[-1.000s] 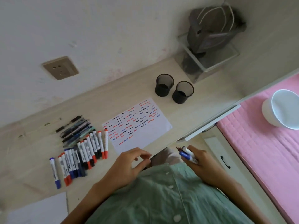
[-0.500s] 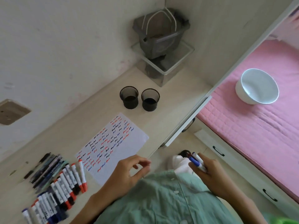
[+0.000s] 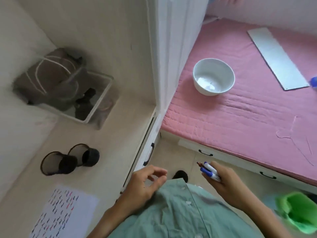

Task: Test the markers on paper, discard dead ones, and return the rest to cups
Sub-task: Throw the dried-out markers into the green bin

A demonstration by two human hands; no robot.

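At your right hand (image 3: 226,182), markers (image 3: 210,170) gripped above the floor.
Your left hand (image 3: 145,182) hangs loose, holding nothing; cups (image 3: 68,160) at nine o'clock, bowl (image 3: 213,77) at one, green bin (image 3: 299,212) at four. View has swung right since before; the marker rows are gone.

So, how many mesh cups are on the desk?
2. Both stand side by side on the desk, above the paper: left cup and right cup, touching or nearly so.

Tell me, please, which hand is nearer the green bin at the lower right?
Right. The right hand, gripping blue-capped markers, is just up-left of the green bin; the left hand sits farther left.
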